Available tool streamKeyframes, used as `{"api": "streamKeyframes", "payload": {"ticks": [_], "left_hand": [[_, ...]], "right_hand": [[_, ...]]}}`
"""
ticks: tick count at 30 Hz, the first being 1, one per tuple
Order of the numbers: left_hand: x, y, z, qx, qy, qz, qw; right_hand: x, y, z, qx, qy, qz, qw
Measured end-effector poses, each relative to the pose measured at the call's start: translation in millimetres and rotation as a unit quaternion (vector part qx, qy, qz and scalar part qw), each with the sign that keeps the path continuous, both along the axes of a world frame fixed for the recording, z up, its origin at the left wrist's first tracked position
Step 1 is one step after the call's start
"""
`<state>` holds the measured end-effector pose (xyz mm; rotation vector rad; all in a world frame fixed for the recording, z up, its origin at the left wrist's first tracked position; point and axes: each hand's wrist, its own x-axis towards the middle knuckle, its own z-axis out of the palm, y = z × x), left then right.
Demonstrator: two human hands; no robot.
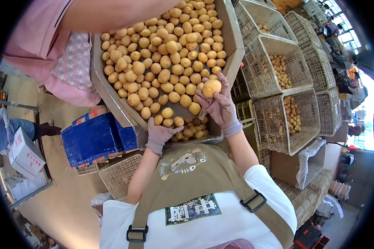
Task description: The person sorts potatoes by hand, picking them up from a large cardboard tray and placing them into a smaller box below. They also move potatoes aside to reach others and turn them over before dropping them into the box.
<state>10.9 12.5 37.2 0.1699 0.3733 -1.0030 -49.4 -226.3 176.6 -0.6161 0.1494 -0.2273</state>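
Note:
My right hand [221,106], in a greyish-purple glove, holds one round, yellow-brown potato [212,88] with its fingers around it, over the near right corner of the sorting bin. My left hand [160,136], gloved alike, is cupped at the bin's near edge against a few potatoes [167,123]; its fingertips are partly hidden by them. Many loose potatoes [164,74] cover the floor of the wide bin [233,62]. Just below its near edge, close to my body, more potatoes [193,130] lie in a lined container.
At the right stand stacked plastic crates [286,145], some holding potatoes. A blue-covered box [93,135] and a beige crate [119,174] are at the left. A person in a pink top [41,58] reaches across the bin's far left side. Another person [16,128] is near a white carton [25,152].

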Motion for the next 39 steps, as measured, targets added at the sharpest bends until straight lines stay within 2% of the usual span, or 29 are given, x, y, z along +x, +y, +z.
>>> {"api": "streamKeyframes", "payload": {"ticks": [2, 5, 8, 14, 17, 19, 22, 23, 26, 30, 32, 33, 34, 35, 36, 37, 39], "left_hand": [[-0.5, 0.9, -3.1, -0.026, -0.032, -0.002, 0.999], [-1.7, 1.0, -3.3, -0.021, -0.087, 0.009, 0.996], [-0.6, 0.7, -11.4, 0.003, -0.095, 0.008, 0.995], [2.1, -0.2, -4.3, 0.025, 0.048, -0.006, 0.999], [2.0, 0.3, -2.6, 0.018, 0.014, -0.01, 1.0], [1.7, -0.5, -1.1, 0.034, 0.055, -0.002, 0.998], [0.1, -0.2, -6.3, 0.027, 0.056, 0.001, 0.998], [-0.6, 0.4, -9.1, 0.02, 0.046, 0.0, 0.999], [0.1, -0.9, -8.6, 0.044, 0.083, 0.004, 0.996], [-1.5, 1.6, -16.8, 0.029, 0.067, 0.004, 0.997], [-2.1, 2.3, -20.3, 0.017, 0.065, 0.01, 0.998], [-0.9, 0.1, -12.7, 0.031, 0.048, 0.009, 0.998], [-0.4, 1.3, -9.7, 0.008, -0.02, -0.006, 1.0], [-0.5, 0.7, -7.8, 0.023, 0.01, -0.001, 1.0], [-1.2, 0.6, -5.4, 0.041, 0.041, 0.002, 0.998], [-0.8, -0.5, -1.0, 0.05, 0.023, -0.005, 0.998], [-1.5, 0.3, -1.0, 0.039, 0.022, -0.009, 0.999]], "right_hand": [[1.8, 0.3, 3.7, -0.042, 0.009, -0.02, 0.999], [2.5, 0.2, 6.8, -0.032, 0.002, -0.031, 0.999], [0.6, -2.7, -0.3, -0.03, 0.012, -0.035, 0.999], [0.9, 4.7, 3.5, -0.111, 0.034, -0.071, 0.991], [4.5, 9.9, 11.1, -0.142, 0.047, -0.094, 0.984], [5.9, 15.6, 18.6, -0.172, 0.062, -0.115, 0.976], [3.1, 0.9, -1.8, -0.064, 0.041, -0.016, 0.997], [0.4, 1.3, -7.5, -0.015, 0.148, -0.027, 0.988], [4.4, -2.1, -3.1, 0.024, 0.168, -0.024, 0.985], [7.5, 1.7, 5.3, 0.078, 0.178, -0.043, 0.98], [5.6, -0.5, 19.9, -0.117, 0.135, -0.125, 0.976], [4.3, -4.6, 35.9, -0.218, 0.106, -0.167, 0.956], [-2.3, -9.3, 73.4, -0.375, 0.041, -0.221, 0.899], [-9.8, -16.0, 107.0, -0.484, -0.027, -0.278, 0.83], [-15.6, -29.1, 133.6, -0.557, -0.085, -0.34, 0.753], [-19.1, -43.3, 156.5, -0.605, -0.118, -0.395, 0.681], [-9.8, -78.1, 189.7, -0.656, -0.105, -0.482, 0.571]]}}
